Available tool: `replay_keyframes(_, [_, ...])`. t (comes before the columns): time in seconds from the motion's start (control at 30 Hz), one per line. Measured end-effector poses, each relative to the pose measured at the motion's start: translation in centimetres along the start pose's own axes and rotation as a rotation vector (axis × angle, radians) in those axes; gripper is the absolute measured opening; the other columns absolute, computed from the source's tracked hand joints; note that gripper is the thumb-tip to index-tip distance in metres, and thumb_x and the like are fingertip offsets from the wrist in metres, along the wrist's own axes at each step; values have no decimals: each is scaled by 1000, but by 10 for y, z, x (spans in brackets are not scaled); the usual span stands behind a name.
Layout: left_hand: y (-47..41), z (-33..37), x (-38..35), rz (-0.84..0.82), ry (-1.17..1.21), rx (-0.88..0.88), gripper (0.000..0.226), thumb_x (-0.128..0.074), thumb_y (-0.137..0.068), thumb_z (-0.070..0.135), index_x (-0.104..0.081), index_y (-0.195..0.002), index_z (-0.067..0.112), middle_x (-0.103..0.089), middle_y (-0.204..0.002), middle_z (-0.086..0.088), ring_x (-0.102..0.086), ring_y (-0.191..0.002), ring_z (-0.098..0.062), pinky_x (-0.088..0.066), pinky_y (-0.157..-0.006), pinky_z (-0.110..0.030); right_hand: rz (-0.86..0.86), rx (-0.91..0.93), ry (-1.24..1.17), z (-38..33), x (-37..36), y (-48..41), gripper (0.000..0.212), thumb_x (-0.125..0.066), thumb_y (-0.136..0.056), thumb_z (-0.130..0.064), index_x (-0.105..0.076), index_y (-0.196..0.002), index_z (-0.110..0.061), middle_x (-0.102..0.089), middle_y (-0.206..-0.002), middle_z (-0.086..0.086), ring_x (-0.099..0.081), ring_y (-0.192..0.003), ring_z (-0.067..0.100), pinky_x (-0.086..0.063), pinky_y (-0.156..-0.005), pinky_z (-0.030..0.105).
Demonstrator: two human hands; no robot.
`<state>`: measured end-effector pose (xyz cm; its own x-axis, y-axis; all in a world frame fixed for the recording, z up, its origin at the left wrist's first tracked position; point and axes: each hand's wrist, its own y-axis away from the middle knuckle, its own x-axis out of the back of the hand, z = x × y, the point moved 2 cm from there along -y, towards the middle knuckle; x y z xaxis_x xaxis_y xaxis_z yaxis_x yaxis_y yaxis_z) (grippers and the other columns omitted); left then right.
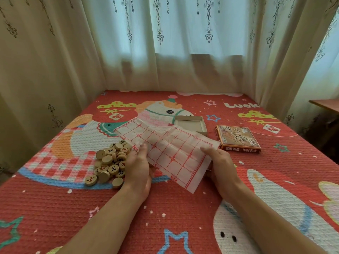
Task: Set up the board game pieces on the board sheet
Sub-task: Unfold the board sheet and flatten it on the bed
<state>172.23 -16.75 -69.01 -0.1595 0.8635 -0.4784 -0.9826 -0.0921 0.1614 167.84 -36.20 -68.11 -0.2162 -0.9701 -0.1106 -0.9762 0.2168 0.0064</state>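
A thin white board sheet point(170, 149) with a red grid is held partly folded above the red patterned mat. My left hand point(138, 171) grips its near left edge, thumb on top. My right hand point(220, 164) holds its right edge, fingers under the paper. A heap of round wooden game pieces point(111, 163) with red and black characters lies on the mat just left of my left hand, touching it.
An empty cardboard box tray point(190, 125) sits behind the sheet. The printed box lid point(237, 139) lies to its right. The mat point(183, 217) covers the surface; curtains point(165, 52) close off the back and sides. A wooden table corner point(326, 105) shows at far right.
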Motion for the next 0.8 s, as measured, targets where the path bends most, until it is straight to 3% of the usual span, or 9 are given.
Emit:
replay_keyframes(0.1, [-1, -1, 0, -21, -69, -41, 19, -51, -105, 16, -69, -107, 12, -80, -93, 0, -76, -84, -12, -59, -64, -26, -15, -53, -143, -5, 9, -5, 31, -53, -100, -30, -75, -101, -9, -75, -99, 14, -73, -85, 29, -55, -81, 43])
replay_keyframes(0.23, [-1, -1, -3, -74, -160, -63, 15, -59, -100, 12, -73, -105, 10, -79, -97, -4, -74, -98, -23, -59, -79, -35, 6, -215, -193, -6, 19, -8, 31, -63, -96, -34, -73, -90, -5, -70, -83, 15, -66, -69, 26, -52, -65, 37])
replay_keyframes(0.37, [5, -1, -6, -195, -208, -57, 19, -65, -96, 12, -72, -112, 6, -77, -109, -15, -72, -107, -33, -58, -93, -47, -35, -242, -104, 2, 21, -8, 38, -79, -79, -40, -78, -97, -6, -70, -91, 16, -58, -85, 34, -51, -75, 45])
replay_keyframes(0.47, [10, 0, -8, -241, -233, -52, 22, -69, -92, 13, -71, -113, 5, -75, -112, -20, -70, -109, -37, -57, -96, -50, -64, -179, -32, 3, 14, -4, 39, -82, -77, -32, -73, -104, -5, -77, -105, 15, -73, -93, 32, -58, -87, 47])
replay_keyframes(0.53, [15, 2, -12, -284, -194, -13, 27, -67, -92, 22, -70, -114, 6, -74, -116, -20, -72, -108, -33, -59, -92, -46, -77, -145, -71, 3, 9, -1, 32, -81, -76, -24, -73, -101, -6, -78, -103, 14, -75, -94, 26, -61, -83, 39])
replay_keyframes(0.6, [24, 8, -17, -391, -75, 68, 40, -49, -102, 38, -71, -116, 8, -74, -117, -18, -73, -108, -29, -59, -89, -43, -93, -138, -142, 5, 5, -1, 31, -78, -76, -19, -73, -102, -3, -77, -100, 16, -76, -89, 24, -62, -77, 33])
replay_keyframes(0.67, [27, 12, -15, -408, -23, 137, 54, -34, -107, 36, -79, -98, 7, -79, -96, -14, -77, -89, -18, -60, -75, -30, -107, -157, -226, 5, 2, -1, 26, -75, -76, -15, -73, -98, -1, -77, -94, 16, -75, -80, 22, -62, -69, 30])
replay_keyframes(0.73, [20, 12, -8, -313, -68, 115, 42, -39, -107, 11, -74, -85, 6, -70, -68, -6, -70, -59, -4, -52, -53, -13, -134, -200, -306, 6, 0, 0, 24, -73, -77, -11, -72, -98, 1, -76, -92, 17, -75, -76, 22, -62, -64, 31])
replay_keyframes(0.8, [17, 9, -2, -258, -145, 126, 16, -56, -99, 4, -62, -85, 9, -55, -65, -2, -59, -47, -1, -40, -43, -5, -174, -233, -356, 5, -2, 1, 25, -70, -80, -9, -72, -102, 2, -76, -99, 20, -76, -81, 24, -63, -66, 33])
